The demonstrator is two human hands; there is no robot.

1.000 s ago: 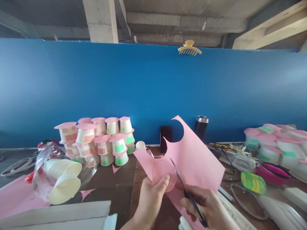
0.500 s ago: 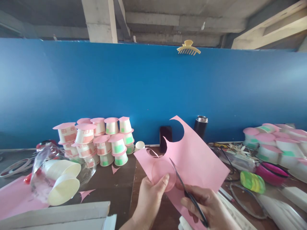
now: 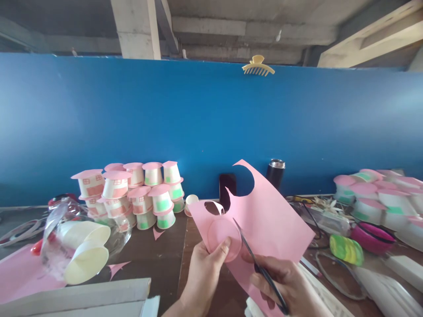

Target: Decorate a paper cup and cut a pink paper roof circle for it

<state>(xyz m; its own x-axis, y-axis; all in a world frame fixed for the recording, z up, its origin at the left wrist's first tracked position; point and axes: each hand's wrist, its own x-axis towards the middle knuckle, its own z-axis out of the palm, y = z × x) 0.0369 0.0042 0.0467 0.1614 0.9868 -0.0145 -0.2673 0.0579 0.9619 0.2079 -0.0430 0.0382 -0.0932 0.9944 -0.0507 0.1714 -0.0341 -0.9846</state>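
Pink sheet held near centre, disc pinched on it by left hand, thumb uppermost. Scissors gripped in curled right hand. Sheet already notched roundly; disc seemingly not cut free. Pink-topped cups stacked far left.

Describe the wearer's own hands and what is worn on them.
The left hand and right hand are both ungloved. No ring, bracelet or watch shows, and no sleeve is visible at either wrist.
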